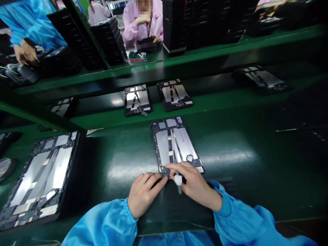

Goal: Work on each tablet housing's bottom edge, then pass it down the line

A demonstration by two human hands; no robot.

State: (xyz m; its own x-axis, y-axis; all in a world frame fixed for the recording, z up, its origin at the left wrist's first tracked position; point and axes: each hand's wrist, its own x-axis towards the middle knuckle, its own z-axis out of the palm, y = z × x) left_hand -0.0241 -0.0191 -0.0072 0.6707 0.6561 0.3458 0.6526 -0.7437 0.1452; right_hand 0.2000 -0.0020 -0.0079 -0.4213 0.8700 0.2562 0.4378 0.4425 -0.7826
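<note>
An opened tablet (188, 141) lies flat on the green bench in front of me, its silver inner plates, dark strips and black frame exposed. My left hand (145, 193) has its thumb and fingertips closed at the tablet's near left corner. My right hand (196, 184) bends over the near edge, its fingers closed around a slim grey strip (179, 189) with a white piece (178, 180) on it. Whether this strip is a tool or part of the tablet, I cannot tell. The right fingers partly hide the near edge. A small whitish diamond-shaped piece (189, 158) lies on the tablet.
Another opened tablet (64, 164) lies raised at the left. Two more, a left one (138, 99) and a right one (175, 94), lie beyond mine. Black stacked trays (174, 27) and green posts stand behind. A co-worker in pink (130, 27) and one in blue (42, 27) work across.
</note>
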